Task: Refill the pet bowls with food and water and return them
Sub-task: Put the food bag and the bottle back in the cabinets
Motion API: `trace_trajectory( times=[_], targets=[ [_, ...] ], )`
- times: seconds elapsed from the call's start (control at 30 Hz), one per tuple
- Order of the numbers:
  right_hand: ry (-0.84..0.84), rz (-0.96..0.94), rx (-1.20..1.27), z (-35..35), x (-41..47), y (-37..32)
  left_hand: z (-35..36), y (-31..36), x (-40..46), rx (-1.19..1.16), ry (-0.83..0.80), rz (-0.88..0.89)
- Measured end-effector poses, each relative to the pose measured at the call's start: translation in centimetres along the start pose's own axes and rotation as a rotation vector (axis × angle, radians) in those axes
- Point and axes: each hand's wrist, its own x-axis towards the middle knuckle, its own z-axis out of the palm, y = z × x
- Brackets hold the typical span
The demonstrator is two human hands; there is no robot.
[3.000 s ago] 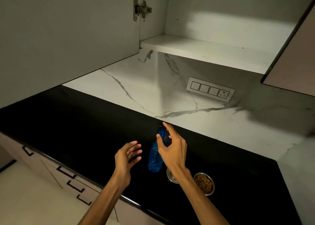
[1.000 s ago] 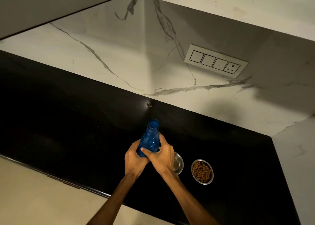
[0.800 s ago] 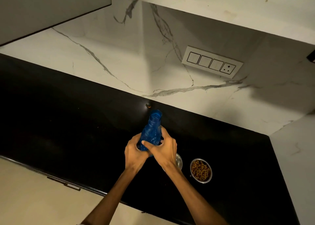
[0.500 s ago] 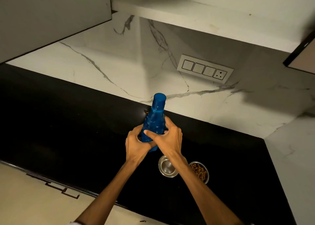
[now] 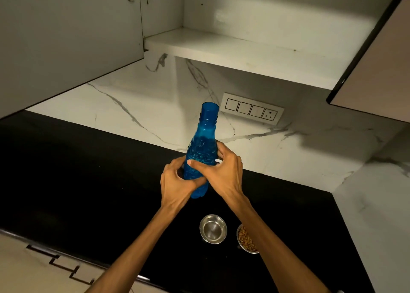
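Wrapping curled fingers (image 5: 192, 162) round a faceted blue plastic bottle (image 5: 202, 146), both hands hold it upright.

Single head-worn view, angled forward and down, close over the counter (image 5: 77, 181).

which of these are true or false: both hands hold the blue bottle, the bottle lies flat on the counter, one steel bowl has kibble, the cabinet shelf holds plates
1. Both hands hold the blue bottle: true; left hand and right hand grip it.
2. The bottle lies flat on the counter: false; it is held roughly upright above it.
3. One steel bowl has kibble: true; the kibble bowl sits beside the other steel bowl.
4. The cabinet shelf holds plates: false; no plates show on it.
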Motion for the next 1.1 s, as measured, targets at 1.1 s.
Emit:
trace_trajectory(
  times=[1.1],
  targets=[
    [0.117,-0.165,0.054,-7.7,0.0,-8.5,-2.9,12.2,-1.5,-0.167,-0.047,0.054]
  ],
)
